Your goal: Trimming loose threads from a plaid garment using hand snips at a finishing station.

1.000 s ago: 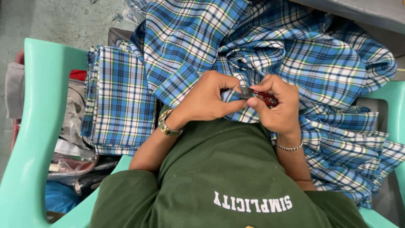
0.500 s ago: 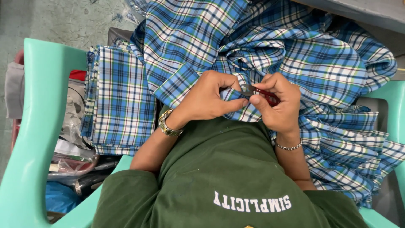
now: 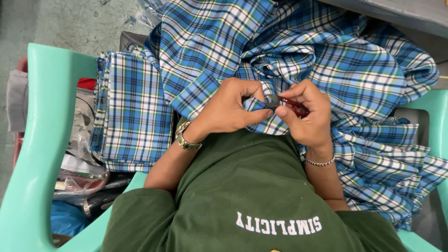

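Both hands are working together: left hand [image 3: 231, 108] is pinching plaid fabric [image 3: 298, 56] taut; right hand [image 3: 305, 114] is gripping red-handled snips [image 3: 285, 104]. Blades should be staying clear of the weave.

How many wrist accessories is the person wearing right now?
2. A gold-toned watch sits on the left wrist, and a thin silver beaded bracelet circles the right wrist. Nothing else shows on either forearm; the plaid fabric hides neither wrist.

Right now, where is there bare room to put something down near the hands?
Little. Plaid fabric heaps around both hands and the red thread snips. Bare patches: the concrete floor upper left beyond the green chair arm, and the grey surface top right. The left gap holds cluttered bags.
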